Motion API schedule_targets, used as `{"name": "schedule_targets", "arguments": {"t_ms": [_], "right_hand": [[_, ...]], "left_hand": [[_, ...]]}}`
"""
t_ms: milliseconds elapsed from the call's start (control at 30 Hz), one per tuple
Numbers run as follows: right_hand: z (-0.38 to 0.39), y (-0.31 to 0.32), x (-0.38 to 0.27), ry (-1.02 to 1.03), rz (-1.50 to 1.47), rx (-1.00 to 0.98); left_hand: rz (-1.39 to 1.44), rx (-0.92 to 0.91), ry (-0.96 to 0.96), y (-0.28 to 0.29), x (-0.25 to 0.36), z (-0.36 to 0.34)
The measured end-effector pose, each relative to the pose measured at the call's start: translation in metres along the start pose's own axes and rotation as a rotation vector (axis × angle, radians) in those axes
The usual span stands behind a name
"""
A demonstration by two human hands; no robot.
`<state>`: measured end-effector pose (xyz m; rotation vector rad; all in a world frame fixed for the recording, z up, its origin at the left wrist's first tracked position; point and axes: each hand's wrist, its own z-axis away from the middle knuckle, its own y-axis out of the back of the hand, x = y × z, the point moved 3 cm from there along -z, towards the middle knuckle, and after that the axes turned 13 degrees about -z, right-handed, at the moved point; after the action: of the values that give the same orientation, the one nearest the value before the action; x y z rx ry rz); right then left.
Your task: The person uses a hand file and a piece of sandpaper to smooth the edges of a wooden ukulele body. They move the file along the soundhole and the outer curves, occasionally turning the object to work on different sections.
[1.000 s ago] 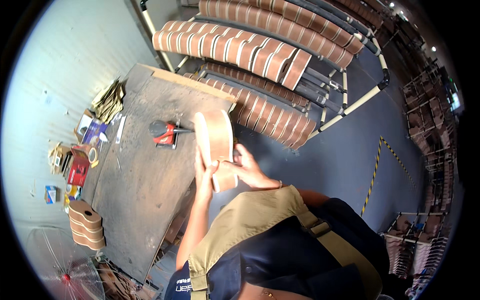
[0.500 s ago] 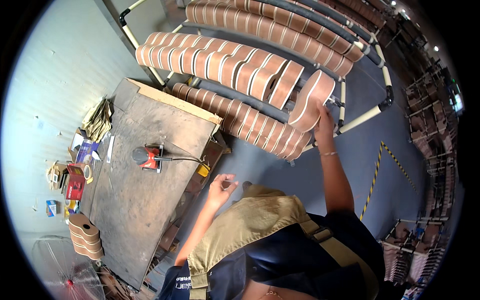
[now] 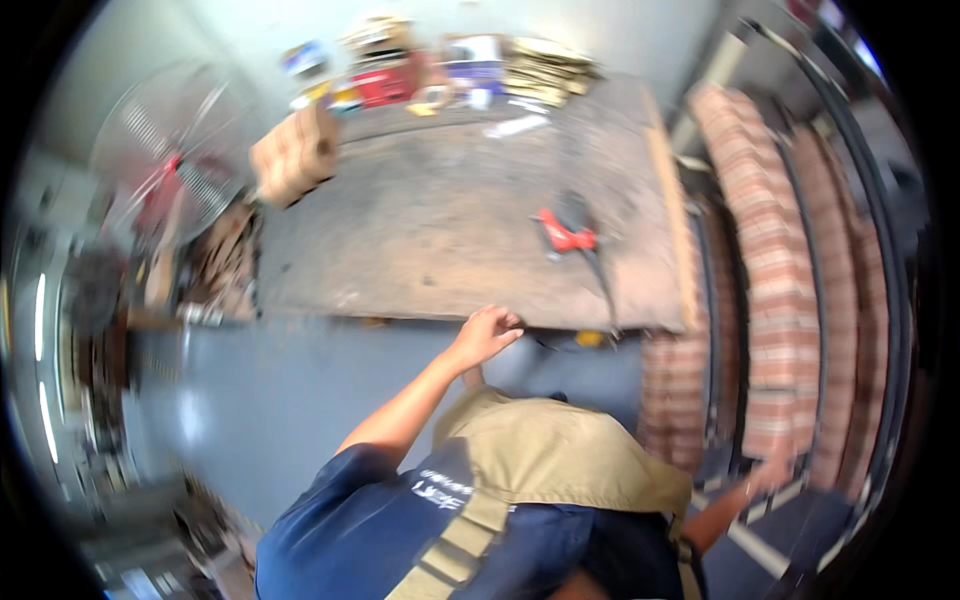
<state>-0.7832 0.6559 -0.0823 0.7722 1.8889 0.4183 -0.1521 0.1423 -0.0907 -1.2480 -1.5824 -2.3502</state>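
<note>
My left hand (image 3: pixel 487 335) hovers by the front edge of the wooden worktable (image 3: pixel 420 250), fingers loosely curved and apart, with nothing seen in it. On the tabletop, further right, lies a red and black power sander (image 3: pixel 568 232) with its cable running over the front edge. Out to the right, my right hand (image 3: pixel 772 472) reaches to the near end of a row of guitar-shaped wooden bodies (image 3: pixel 775 290) on a rack. Motion blurs its fingers, so whether it grips the end body does not show.
A stack of small guitar-shaped bodies (image 3: pixel 295 155) sits at the table's far left corner, beside a wire-caged fan (image 3: pixel 170 165). Boxes (image 3: pixel 383 82), tape and a pile of yellowish sheets (image 3: pixel 548 72) line the back edge. The rack's dark rail (image 3: pixel 808 250) stands right of the table.
My view has swung left toward the table, putting the rack on the right. My right hand, earlier on the end guitar-shaped body, is still near that row's end. My left hand stays loosely curved.
</note>
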Motion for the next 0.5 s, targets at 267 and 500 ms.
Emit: {"name": "schedule_targets", "arguments": {"t_ms": [267,500], "right_hand": [[0.127,-0.055,-0.279,0.429,-0.26,0.195],[0.25,-0.102,-0.434,0.349,-0.127,-0.183]], "left_hand": [[-0.265,0.786,0.426,0.184,-0.229,-0.026],[-0.61,0.97,0.589,0.355,-0.337,-0.118]]}}
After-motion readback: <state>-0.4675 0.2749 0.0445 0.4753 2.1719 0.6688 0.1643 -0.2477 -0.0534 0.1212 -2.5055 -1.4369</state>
